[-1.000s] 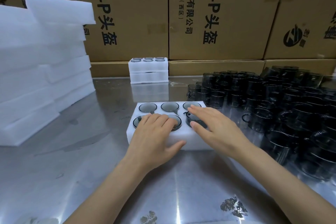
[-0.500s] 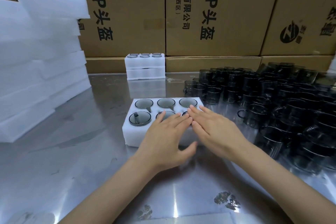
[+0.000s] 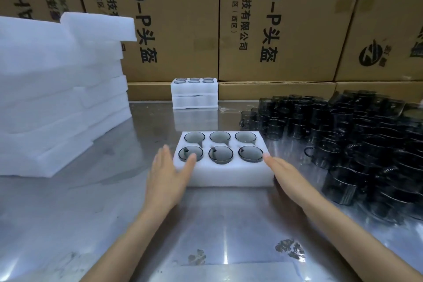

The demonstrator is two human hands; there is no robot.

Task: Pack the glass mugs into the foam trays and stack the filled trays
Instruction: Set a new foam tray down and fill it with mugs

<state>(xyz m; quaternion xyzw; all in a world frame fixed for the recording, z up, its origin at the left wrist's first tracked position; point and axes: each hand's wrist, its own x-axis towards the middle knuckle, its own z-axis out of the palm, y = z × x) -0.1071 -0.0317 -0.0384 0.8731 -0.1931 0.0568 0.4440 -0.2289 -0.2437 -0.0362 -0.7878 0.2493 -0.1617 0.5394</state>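
A white foam tray [image 3: 229, 174] lies on the steel table in front of me, all its round pockets filled with smoky glass mugs [image 3: 220, 155]. My left hand [image 3: 168, 176] is at the tray's left side with straight fingers, the thumb lying over the tray's top left corner. At the tray's right side my right hand [image 3: 289, 177] is flat with its fingers straight, the fingertips by the top right corner. Neither hand holds anything. A stack of two filled foam trays [image 3: 194, 94] stands at the back of the table.
Many loose dark glass mugs [image 3: 357, 144] crowd the right half of the table. A tall pile of empty foam trays [image 3: 61, 98] fills the left. Large cardboard boxes [image 3: 274, 20] form a wall behind the table.
Both hands have slid off the top of the tray and apart, left hand to its left side, right hand to its right side. All mugs in the tray are now uncovered.
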